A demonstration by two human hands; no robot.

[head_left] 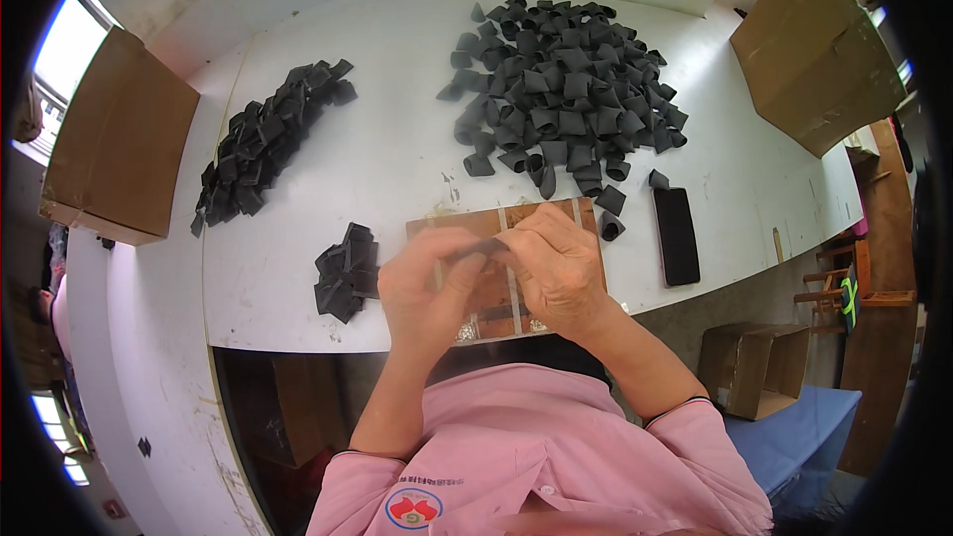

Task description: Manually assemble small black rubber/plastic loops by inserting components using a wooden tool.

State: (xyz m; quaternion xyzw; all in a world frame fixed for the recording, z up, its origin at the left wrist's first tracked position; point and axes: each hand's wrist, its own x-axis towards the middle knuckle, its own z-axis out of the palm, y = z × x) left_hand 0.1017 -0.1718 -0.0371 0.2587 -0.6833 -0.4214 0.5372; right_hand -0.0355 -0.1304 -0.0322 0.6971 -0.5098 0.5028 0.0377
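My left hand (422,273) and my right hand (551,263) meet over a brown wooden board (496,215) with pale strips. Between their fingertips they pinch a small dark piece (484,247), mostly covered by the fingers; it looks like the black tube-shaped fabric pieces. The left hand is slightly blurred. A large heap of these black open-ended pieces (566,79) lies beyond the board. Beside my left hand is a small pile of flat black pieces (345,273). A longer row of flat black pieces (263,144) lies farther left.
A black phone (677,236) lies right of the board on the white table (397,129). Cardboard boxes stand at the table's left (124,139) and far right (819,55). Below the right edge, an open carton (754,367) rests by a blue cloth (794,437).
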